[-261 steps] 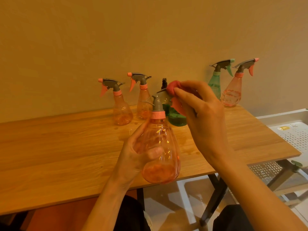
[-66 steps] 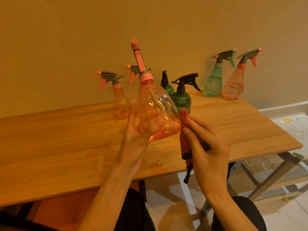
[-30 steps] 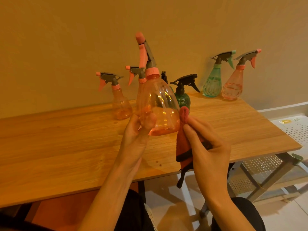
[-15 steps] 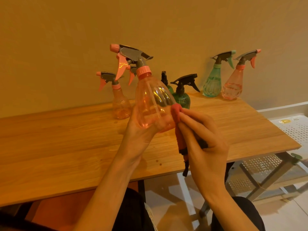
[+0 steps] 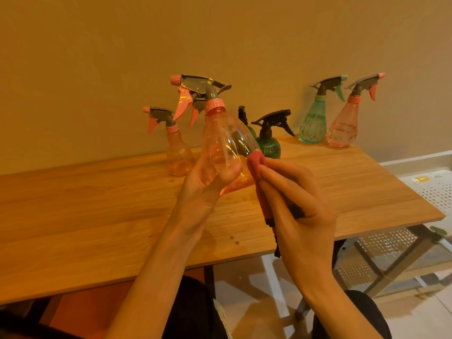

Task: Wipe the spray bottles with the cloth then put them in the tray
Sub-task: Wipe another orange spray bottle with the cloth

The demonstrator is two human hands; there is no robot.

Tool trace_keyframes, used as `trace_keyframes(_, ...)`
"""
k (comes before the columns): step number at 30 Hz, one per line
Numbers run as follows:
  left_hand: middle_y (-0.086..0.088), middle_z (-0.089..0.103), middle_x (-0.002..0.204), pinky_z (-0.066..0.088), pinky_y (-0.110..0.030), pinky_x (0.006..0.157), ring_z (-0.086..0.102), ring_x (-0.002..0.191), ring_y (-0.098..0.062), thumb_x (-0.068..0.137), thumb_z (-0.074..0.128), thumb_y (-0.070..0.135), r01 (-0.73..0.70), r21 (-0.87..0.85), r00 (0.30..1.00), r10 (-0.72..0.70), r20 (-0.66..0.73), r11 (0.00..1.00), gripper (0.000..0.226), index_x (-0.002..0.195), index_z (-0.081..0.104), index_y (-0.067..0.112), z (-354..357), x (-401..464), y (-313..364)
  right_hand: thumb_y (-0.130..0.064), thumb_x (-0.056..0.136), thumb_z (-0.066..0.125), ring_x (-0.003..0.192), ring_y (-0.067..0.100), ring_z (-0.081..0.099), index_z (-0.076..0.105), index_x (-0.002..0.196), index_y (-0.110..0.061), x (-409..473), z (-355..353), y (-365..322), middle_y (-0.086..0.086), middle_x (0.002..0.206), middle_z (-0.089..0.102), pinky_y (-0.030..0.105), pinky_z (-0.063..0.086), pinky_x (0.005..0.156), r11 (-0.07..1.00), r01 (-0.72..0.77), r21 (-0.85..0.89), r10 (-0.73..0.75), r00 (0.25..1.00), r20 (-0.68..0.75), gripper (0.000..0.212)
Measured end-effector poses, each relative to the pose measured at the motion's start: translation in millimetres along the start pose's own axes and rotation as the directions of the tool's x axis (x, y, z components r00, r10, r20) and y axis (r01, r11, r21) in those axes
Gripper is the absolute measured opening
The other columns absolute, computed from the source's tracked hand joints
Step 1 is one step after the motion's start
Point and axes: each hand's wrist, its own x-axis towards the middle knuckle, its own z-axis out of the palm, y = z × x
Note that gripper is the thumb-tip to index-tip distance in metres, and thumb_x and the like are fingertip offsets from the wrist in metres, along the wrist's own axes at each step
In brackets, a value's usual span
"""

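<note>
A person's left hand (image 5: pixel 205 182) grips the base of a clear pink spray bottle (image 5: pixel 225 143) at the centre of the frame, holding it raised above a wooden table (image 5: pixel 97 211) and tilted slightly to the left, its grey and pink trigger head pointing toward the upper left. The right hand (image 5: pixel 296 206), just right of centre, clasps a bunched red cloth (image 5: pixel 259 177) with a dark edge, its fingers curled round the fabric and pressing the cloth's rounded top against the bottle's lower right side. Along the back of the table, against a plain wall (image 5: pixel 220 33), stand the other bottles: a pink bottle (image 5: pixel 177 150) left of centre, another partly hidden behind the held one, a dark green bottle (image 5: pixel 269 143) with a black trigger just right of centre with one more mostly hidden beside it, and, at the upper right, a teal bottle (image 5: pixel 314 121) just beside a pale pink bottle (image 5: pixel 342 128). A white perforated tray (image 5: pixel 435 189) sits off the table's right edge, at the right of the frame, lower than the tabletop
</note>
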Motion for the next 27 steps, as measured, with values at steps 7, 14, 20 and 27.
trace_keyframes(7,0.000,0.070,0.130,0.047,-0.058,0.107,0.063,0.126,-0.022,0.047,0.090,0.069,0.022,-0.005,1.000,-0.022,-0.015,1.000,0.110,0.142,0.056,0.025,1.3,-3.7,-0.8,-0.006,0.094,0.064,0.116,0.013,0.064,0.069,0.120,-0.007,-4.4,-4.7,5.6,0.003,0.121,0.068,0.026,0.052,0.096,0.992,-0.106,0.064,0.109,0.993,-0.034,0.026)
trace_keyframes(14,0.003,0.068,0.133,0.046,-0.055,0.108,0.060,0.129,-0.018,0.046,0.088,0.073,0.012,0.001,1.000,-0.012,-0.027,1.000,0.108,0.142,0.056,0.032,2.7,-5.0,1.6,-0.012,0.094,0.062,0.118,0.011,0.062,0.066,0.121,-0.007,-2.7,-1.0,2.1,0.010,0.123,0.066,0.021,0.050,0.096,0.991,0.101,-0.086,-0.099,0.995,0.024,0.028)
trace_keyframes(20,0.002,0.068,0.132,0.048,-0.054,0.108,0.061,0.127,-0.020,0.047,0.089,0.067,0.033,-0.008,0.999,-0.033,-0.031,0.999,0.103,0.140,0.056,0.037,-0.1,-4.5,-3.3,-0.009,0.093,0.065,0.116,0.011,0.064,0.071,0.118,-0.013,-3.3,-6.2,7.2,-0.003,0.119,0.070,0.024,0.052,0.096,0.972,-0.193,0.133,0.199,0.980,-0.031,0.025)
trace_keyframes(27,0.005,0.071,0.126,0.046,-0.055,0.109,0.063,0.124,-0.019,0.058,0.080,0.052,0.004,-0.042,1.000,-0.004,-0.007,0.999,0.075,0.130,0.060,0.047,2.6,-3.4,0.3,-0.009,0.095,0.065,0.118,0.016,0.064,0.069,0.120,-0.010,0.3,-5.9,3.4,0.000,0.122,0.068,0.027,0.052,0.096,0.989,-0.122,0.078,0.123,0.992,-0.015,0.026)
